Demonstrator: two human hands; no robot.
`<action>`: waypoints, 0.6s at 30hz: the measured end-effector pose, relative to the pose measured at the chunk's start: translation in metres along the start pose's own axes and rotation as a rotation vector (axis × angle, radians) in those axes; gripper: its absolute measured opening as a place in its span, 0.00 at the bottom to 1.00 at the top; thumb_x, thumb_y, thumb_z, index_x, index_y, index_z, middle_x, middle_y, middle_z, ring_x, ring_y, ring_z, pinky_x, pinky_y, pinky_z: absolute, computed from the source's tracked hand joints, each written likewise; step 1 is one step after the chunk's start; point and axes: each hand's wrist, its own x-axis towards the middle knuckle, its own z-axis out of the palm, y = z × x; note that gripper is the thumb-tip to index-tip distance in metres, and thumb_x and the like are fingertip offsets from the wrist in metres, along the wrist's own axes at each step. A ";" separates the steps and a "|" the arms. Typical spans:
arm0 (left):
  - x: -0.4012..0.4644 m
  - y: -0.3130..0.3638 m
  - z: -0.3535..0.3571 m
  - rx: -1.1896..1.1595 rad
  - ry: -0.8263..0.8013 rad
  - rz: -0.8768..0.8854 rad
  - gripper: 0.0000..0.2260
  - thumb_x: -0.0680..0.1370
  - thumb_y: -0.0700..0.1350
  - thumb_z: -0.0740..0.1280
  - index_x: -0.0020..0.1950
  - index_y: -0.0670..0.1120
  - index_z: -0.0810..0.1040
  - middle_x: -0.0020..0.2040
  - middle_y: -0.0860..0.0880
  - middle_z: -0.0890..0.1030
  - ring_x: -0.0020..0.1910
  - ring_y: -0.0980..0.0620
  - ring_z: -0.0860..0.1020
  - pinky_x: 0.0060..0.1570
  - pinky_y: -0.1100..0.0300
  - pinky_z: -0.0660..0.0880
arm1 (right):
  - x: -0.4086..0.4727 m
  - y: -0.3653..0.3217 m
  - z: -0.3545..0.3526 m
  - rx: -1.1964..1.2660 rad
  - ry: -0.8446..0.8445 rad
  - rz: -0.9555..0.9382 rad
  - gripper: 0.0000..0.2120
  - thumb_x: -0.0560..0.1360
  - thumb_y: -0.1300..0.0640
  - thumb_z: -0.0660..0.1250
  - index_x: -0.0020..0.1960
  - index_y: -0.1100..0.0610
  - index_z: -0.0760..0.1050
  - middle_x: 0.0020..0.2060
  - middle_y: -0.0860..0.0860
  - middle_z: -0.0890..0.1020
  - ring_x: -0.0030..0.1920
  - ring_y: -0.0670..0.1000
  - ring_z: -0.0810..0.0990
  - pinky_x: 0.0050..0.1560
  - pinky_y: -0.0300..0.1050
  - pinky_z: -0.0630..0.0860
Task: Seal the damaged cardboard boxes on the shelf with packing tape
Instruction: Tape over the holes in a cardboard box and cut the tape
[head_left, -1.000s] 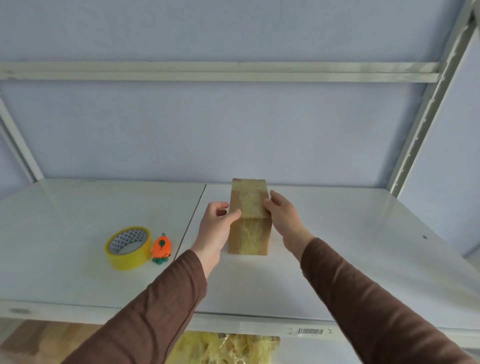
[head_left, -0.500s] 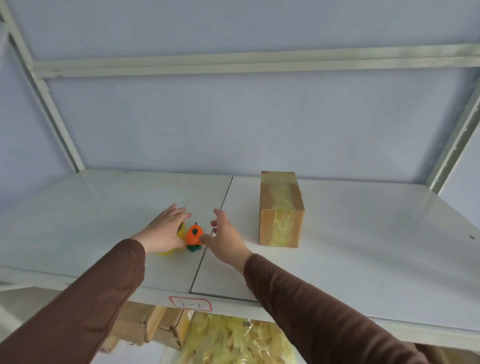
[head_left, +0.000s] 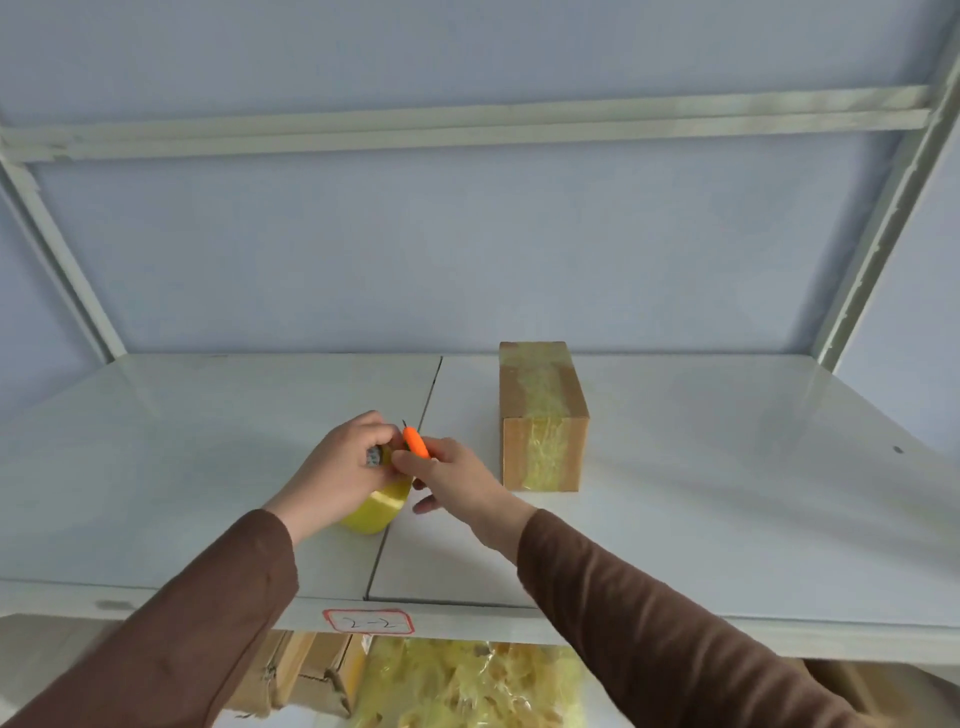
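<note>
White shelf boards (head_left: 727, 493) run wide under a pale blue wall, grey metal uprights framing both sides, and right at the seam between the two boards both hands are busy. Left hand (head_left: 337, 475) is wrapped over the yellow roll of packing tape (head_left: 376, 512), fingers curled round its upper edge, the roll tipped up on its side with its lower rim on the board just left of the seam. Right hand (head_left: 452, 483) comes in from the other side, pinching a small orange cutter (head_left: 415, 441) between thumb and fingers, the cutter's tip poking up just above the left hand's fingertips; the two hands are touching or all but touching over the roll. Off to the right, apart from the hands, sits the cardboard box (head_left: 543, 415), long side running back toward the wall, a yellowish strip of tape down its top and over its near end face. Brown sleeves cover both forearms. On the shelf's front edge a red-bordered label (head_left: 369, 621) carries handwritten marks. Below, on the lower level, more cardboard boxes (head_left: 306, 680) sit on the left, and a clear bag of yellow material (head_left: 467, 686) lies beside them.
</note>
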 end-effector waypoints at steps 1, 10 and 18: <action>0.000 0.008 0.004 -0.058 0.002 0.007 0.10 0.74 0.37 0.76 0.41 0.53 0.82 0.43 0.53 0.75 0.41 0.55 0.78 0.40 0.63 0.71 | -0.009 -0.006 -0.007 -0.110 0.014 -0.036 0.08 0.82 0.50 0.65 0.53 0.54 0.78 0.45 0.52 0.75 0.41 0.48 0.76 0.40 0.41 0.81; 0.000 0.069 0.053 -0.264 -0.031 0.081 0.06 0.72 0.45 0.74 0.44 0.46 0.78 0.46 0.44 0.81 0.49 0.44 0.82 0.52 0.42 0.77 | -0.061 -0.025 -0.050 -0.638 0.298 -0.099 0.19 0.83 0.38 0.58 0.50 0.54 0.68 0.47 0.48 0.69 0.44 0.52 0.74 0.45 0.48 0.69; 0.006 0.082 0.070 -0.486 -0.006 0.066 0.06 0.77 0.41 0.75 0.40 0.44 0.82 0.39 0.49 0.83 0.40 0.53 0.80 0.48 0.54 0.76 | -0.088 -0.043 -0.113 -0.027 0.627 -0.275 0.20 0.82 0.46 0.67 0.42 0.59 0.65 0.36 0.52 0.67 0.37 0.49 0.67 0.40 0.48 0.67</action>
